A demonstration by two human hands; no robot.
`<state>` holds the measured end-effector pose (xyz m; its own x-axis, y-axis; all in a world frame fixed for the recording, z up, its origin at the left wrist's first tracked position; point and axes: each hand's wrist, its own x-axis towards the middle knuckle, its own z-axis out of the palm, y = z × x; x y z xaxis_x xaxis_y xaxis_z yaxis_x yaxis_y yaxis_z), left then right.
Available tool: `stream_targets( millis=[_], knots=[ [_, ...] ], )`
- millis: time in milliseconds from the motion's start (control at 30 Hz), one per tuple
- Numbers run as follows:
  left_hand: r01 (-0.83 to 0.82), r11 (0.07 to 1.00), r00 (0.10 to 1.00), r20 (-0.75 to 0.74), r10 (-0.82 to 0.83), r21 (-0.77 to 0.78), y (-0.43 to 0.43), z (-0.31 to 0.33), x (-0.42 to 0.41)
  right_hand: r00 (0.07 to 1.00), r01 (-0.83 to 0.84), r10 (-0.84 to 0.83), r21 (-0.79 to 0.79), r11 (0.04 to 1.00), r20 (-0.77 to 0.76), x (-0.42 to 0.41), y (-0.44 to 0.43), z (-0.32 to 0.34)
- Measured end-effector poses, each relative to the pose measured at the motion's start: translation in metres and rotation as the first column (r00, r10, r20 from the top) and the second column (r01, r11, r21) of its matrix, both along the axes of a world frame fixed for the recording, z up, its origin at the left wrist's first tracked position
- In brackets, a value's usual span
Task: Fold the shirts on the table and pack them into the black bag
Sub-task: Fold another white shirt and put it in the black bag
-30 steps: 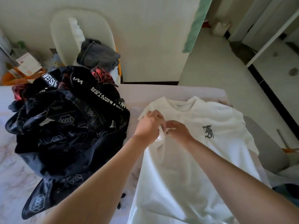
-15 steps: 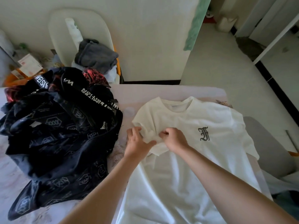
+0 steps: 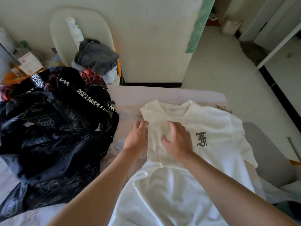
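Centre of frame: white shirt [image 3: 211,121] lies face up on the surface [image 3: 162,95], collar toward the top, hem running off the bottom edge. What changed: 1 s and 0.5 s ago both hands were pinching bunched fabric at the frame-left sleeve; now that sleeve is laid in over the chest and both hands have let go. Left hand [image 3: 136,137] has straight fingers and lies along the new folded edge. Right hand [image 3: 177,141] is spread flat on the folded-in panel, just left of the F logo [image 3: 201,139]. Neither holds anything; looks like they're pressing the crease. My read: first side fold is done, frame-right sleeve is next (it's spread out toward the surface edge), then fold up from the hem. Body fabric at bottom centre is rumpled and probably needs flattening first. Black bag [image 3: 53,128] sits slumped at frame left, just beside the shirt, with red-patterned fabric [image 3: 91,77] showing at its top. This shirt isn't packed yet
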<state>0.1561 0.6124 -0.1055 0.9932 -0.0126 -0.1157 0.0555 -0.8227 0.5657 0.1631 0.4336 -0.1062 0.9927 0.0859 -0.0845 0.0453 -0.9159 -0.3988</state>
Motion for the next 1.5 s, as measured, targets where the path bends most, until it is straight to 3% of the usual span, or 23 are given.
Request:
stream_targets(
  millis=[100,133,167,233,300,367,467,533,600,667,767,833,933,1033,1133,1267,1367,1433,1500],
  knots=[
    [0.122,0.981,0.993,-0.013,-0.121,0.152,-0.004,-0.002,0.038,0.968,-0.015,-0.039,-0.214,0.977,-0.248,0.016,0.006,-0.007],
    [0.168,0.966,0.985,-0.062,-0.159,0.195,-0.006,-0.005,0.052,0.963,-0.003,-0.061,-0.236,0.972,-0.262,0.021,0.000,-0.009],
    [0.207,0.951,0.976,-0.116,-0.184,0.231,-0.008,-0.007,0.065,0.966,0.035,-0.088,-0.216,0.976,-0.242,0.025,-0.006,-0.010],
    [0.263,0.922,0.958,-0.191,-0.214,0.284,-0.011,-0.011,0.085,0.953,0.190,-0.191,-0.029,0.981,-0.235,0.030,-0.023,-0.013],
    [0.317,0.891,0.938,-0.245,-0.245,0.324,-0.013,-0.015,0.100,0.913,0.352,-0.293,0.186,0.917,-0.285,0.031,-0.042,-0.012],
    [0.355,0.847,0.926,-0.275,-0.259,0.395,-0.012,-0.014,0.110,0.893,0.424,-0.356,0.249,0.871,-0.276,0.032,-0.057,-0.009],
    [0.258,0.847,0.966,-0.105,-0.236,0.465,-0.018,-0.005,0.132,0.899,0.429,-0.378,0.270,0.862,-0.220,0.043,-0.078,-0.010],
    [0.162,0.903,0.979,0.047,-0.196,0.398,-0.024,-0.001,0.138,0.926,0.371,-0.346,0.186,0.910,-0.153,0.050,-0.084,-0.011],
    [0.128,0.911,0.978,0.100,-0.180,0.392,-0.031,-0.002,0.130,0.974,0.170,-0.183,-0.097,0.981,-0.134,0.053,-0.083,-0.014],
    [0.130,0.884,0.969,0.131,-0.209,0.448,-0.034,-0.009,0.110,0.990,0.013,-0.046,-0.243,0.970,-0.130,0.049,-0.080,-0.020],
    [0.174,0.931,0.940,0.228,-0.254,0.320,-0.030,-0.014,0.069,0.997,-0.075,0.079,-0.200,0.977,0.009,0.031,-0.075,-0.020],
    [0.289,0.931,0.900,0.268,-0.344,0.223,-0.024,-0.017,0.039,0.974,-0.200,0.213,-0.146,0.969,0.080,0.010,-0.072,-0.021],
    [0.485,0.842,0.852,0.091,-0.516,0.237,-0.014,-0.019,-0.004,0.890,-0.456,0.455,-0.131,0.880,-0.043,-0.025,-0.072,-0.028],
    [0.560,0.786,0.828,-0.127,-0.547,0.262,-0.004,-0.017,-0.028,0.841,-0.540,0.509,-0.245,0.805,-0.181,-0.043,-0.073,-0.036],
    [0.459,0.883,0.886,-0.120,-0.448,0.098,0.000,-0.011,-0.041,0.844,-0.536,0.492,-0.279,0.797,-0.213,-0.049,-0.068,-0.035],
    [0.319,0.941,0.945,0.041,-0.325,0.114,0.004,-0.005,-0.057,0.864,-0.498,0.457,-0.225,0.838,-0.208,-0.056,-0.061,-0.028],
    [0.192,0.968,0.975,-0.141,-0.170,0.161,0.016,-0.004,-0.075,0.899,-0.436,0.412,-0.225,0.872,-0.146,-0.060,-0.059,-0.027],
    [0.239,0.963,0.917,-0.356,-0.181,0.126,0.026,-0.002,-0.086,0.883,-0.450,0.359,-0.328,0.831,-0.303,-0.066,-0.061,-0.025],
    [0.215,0.975,0.892,-0.417,-0.172,0.057,0.032,0.004,-0.095,0.880,-0.443,0.308,-0.393,0.806,-0.360,-0.076,-0.059,-0.019]
  ],
)
